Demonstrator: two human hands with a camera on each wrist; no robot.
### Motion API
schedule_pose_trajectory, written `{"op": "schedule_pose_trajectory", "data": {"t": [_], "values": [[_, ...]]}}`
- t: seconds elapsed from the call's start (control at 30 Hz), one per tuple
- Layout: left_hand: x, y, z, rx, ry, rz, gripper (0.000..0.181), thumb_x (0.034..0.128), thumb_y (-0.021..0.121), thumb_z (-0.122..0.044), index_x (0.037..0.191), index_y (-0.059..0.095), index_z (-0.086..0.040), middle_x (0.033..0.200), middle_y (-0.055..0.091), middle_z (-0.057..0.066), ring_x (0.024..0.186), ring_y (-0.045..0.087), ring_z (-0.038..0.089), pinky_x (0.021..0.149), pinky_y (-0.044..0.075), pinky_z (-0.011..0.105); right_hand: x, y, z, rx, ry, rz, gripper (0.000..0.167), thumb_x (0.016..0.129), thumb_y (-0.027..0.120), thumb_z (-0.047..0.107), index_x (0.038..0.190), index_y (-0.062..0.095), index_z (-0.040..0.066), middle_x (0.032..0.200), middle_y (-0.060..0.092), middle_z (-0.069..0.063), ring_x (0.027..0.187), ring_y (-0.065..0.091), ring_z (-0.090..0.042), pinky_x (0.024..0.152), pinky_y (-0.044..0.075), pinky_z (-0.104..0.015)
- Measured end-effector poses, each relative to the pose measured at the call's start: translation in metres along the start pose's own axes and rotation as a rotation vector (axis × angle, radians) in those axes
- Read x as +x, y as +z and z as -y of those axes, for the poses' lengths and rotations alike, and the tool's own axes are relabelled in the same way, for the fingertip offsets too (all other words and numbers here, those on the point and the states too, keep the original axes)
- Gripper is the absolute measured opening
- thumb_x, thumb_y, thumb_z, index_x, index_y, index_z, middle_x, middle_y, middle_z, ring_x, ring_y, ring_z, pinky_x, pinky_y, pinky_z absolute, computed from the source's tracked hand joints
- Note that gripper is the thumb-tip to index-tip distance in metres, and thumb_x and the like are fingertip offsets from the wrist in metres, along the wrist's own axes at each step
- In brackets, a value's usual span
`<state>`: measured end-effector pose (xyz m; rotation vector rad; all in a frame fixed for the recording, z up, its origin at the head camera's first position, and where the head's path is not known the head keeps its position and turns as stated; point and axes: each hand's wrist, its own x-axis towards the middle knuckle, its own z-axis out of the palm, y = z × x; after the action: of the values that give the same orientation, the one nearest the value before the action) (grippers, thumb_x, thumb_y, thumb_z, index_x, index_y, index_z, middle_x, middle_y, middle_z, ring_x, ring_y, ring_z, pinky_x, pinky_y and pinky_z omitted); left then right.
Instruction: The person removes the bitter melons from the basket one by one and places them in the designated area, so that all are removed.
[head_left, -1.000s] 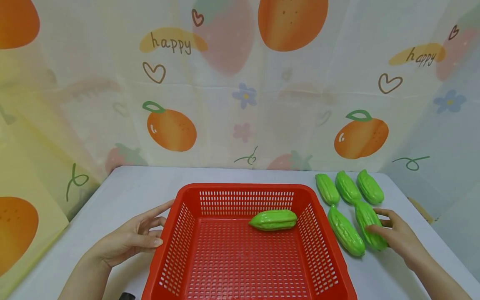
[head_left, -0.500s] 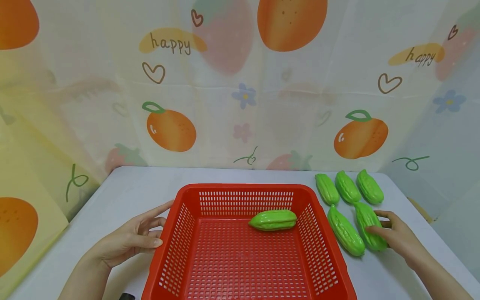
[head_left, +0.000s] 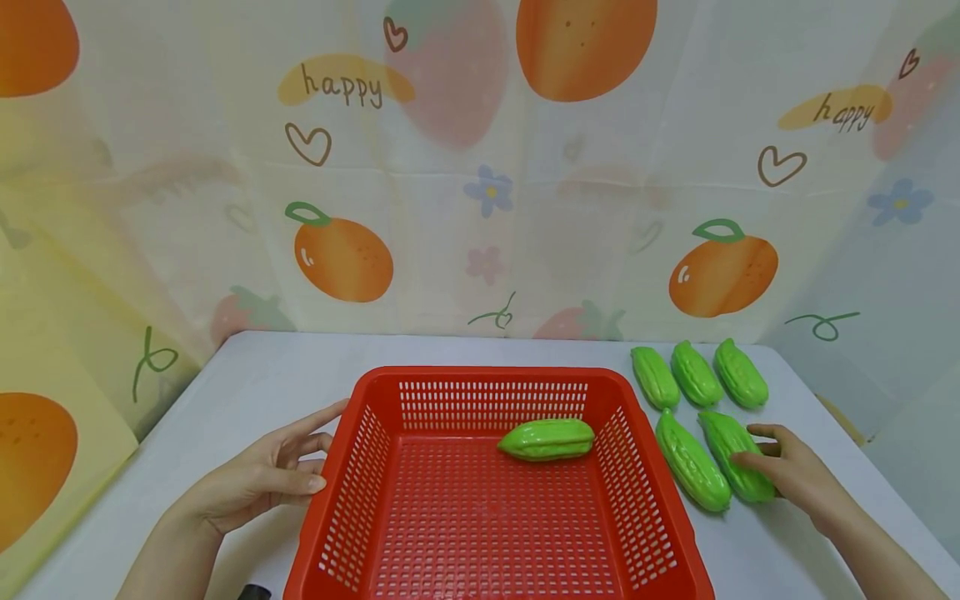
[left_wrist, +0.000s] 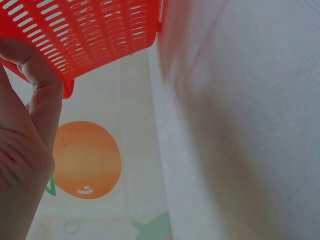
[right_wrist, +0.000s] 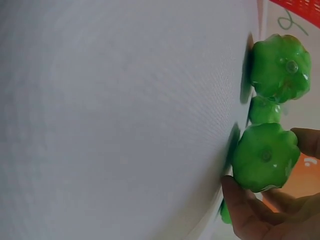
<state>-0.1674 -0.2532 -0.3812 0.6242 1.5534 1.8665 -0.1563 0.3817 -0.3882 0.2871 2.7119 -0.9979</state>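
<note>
In the head view, my right hand [head_left: 798, 471] grips a green bitter melon [head_left: 735, 454], thumb on the near side and fingers on the far side. In the right wrist view this bitter melon [right_wrist: 265, 157] sits between thumb and fingers, close to the table. Another bitter melon [head_left: 692, 461] lies just left of it. My left hand [head_left: 258, 471] touches the outer left side of a red plastic basket [head_left: 495, 533], its index finger reaching the rim. The left wrist view shows bent fingers [left_wrist: 42, 77] against the basket wall [left_wrist: 100, 35]. One bitter melon [head_left: 547, 440] lies inside the basket.
Three more bitter melons [head_left: 697, 375] lie in a row at the table's back right. The white table [head_left: 292, 367] ends at a fruit-printed cloth [head_left: 450, 250]. A small black object [head_left: 255, 592] shows at the bottom edge, left of the basket.
The far tip of the gripped bitter melon has swung slightly left and nearer, away from the melon behind it. My left hand and the basket have stayed in place.
</note>
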Motion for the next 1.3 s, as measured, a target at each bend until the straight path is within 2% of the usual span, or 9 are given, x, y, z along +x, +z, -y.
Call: {"op": "schedule_pose_trajectory", "data": {"t": [0.13, 0.57, 1.0, 1.3], "values": [[0.0001, -0.0008, 0.0012, 0.0, 0.004, 0.003, 0.078, 0.0952, 0.047, 0.007, 0.159, 0.017, -0.024, 0.116, 0.057, -0.004, 0.094, 0.068, 0.008, 0.081, 0.06, 0.028, 0.0002, 0.0003, -0.0001, -0.004, 0.007, 0.012, 0.08, 0.098, 0.054, 0.037, 0.146, 0.019, -0.017, 0.141, 0.034, -0.045, 0.122, 0.049, -0.051, 0.078, 0.054, -0.03], [-0.0003, -0.0022, 0.003, 0.005, 0.009, 0.004, 0.078, 0.0953, 0.047, 0.008, 0.159, 0.017, -0.024, 0.117, 0.058, -0.004, 0.095, 0.068, 0.008, 0.081, 0.059, 0.028, -0.0001, 0.0001, 0.0012, -0.009, 0.022, 0.028, 0.081, 0.099, 0.053, 0.037, 0.146, 0.018, -0.018, 0.143, 0.032, -0.046, 0.125, 0.046, -0.054, 0.085, 0.056, -0.04], [0.0006, -0.0019, 0.0032, -0.01, 0.023, 0.025, 0.078, 0.0952, 0.045, 0.009, 0.16, 0.015, -0.023, 0.117, 0.058, -0.003, 0.096, 0.069, 0.009, 0.083, 0.06, 0.029, 0.0, 0.0014, 0.0001, -0.006, 0.011, 0.028, 0.081, 0.099, 0.053, 0.037, 0.145, 0.018, -0.019, 0.144, 0.031, -0.045, 0.125, 0.047, -0.054, 0.089, 0.057, -0.045], [0.0004, -0.002, 0.0041, -0.02, 0.035, 0.039, 0.079, 0.095, 0.044, 0.011, 0.16, 0.014, -0.022, 0.117, 0.058, -0.003, 0.096, 0.068, 0.009, 0.083, 0.059, 0.029, 0.0005, 0.0014, 0.0013, -0.012, 0.009, 0.031, 0.08, 0.1, 0.051, 0.038, 0.146, 0.019, -0.019, 0.144, 0.031, -0.044, 0.125, 0.047, -0.053, 0.088, 0.057, -0.045]]}}
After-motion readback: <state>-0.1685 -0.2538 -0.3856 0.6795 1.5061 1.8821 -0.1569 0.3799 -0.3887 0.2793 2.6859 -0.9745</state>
